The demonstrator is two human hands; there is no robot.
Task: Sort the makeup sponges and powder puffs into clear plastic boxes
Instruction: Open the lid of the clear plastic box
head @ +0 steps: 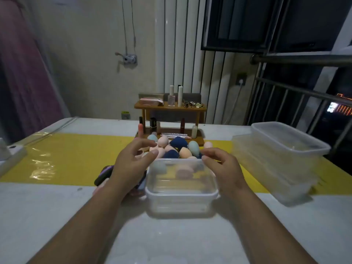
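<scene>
Landmark for this entry: the clear plastic box (182,194), which stood open-topped on the white table (57,216) directly in front of me. My left hand (131,161) hovered just beyond the box's far left corner, fingers loosely spread and slack, with nothing held between them; motion blur softened the fingertips. My right hand (222,166) sat at the box's far right corner, fingers bent, with thumb and fingertips close to the rim. I could not tell whether they pinched the rim or only hung over it. The makeup sponges (177,147) lay in a heap just behind the box, between my two hands: egg-shaped pieces in peach, pink, pale teal and navy. Teal and pink shapes showed through the box's far wall, but I could not tell whether they were inside it or behind it. The powder puffs (102,177), dark and purple-edged, lay just left of the box, partly hidden under my left wrist. A stack of clear boxes (282,159) stood well to the right of the box. A yellow strip (66,155) ran across the table under the box's far half. A small wooden shelf (169,108) carrying bottles and lipsticks stood behind the heap.
</scene>
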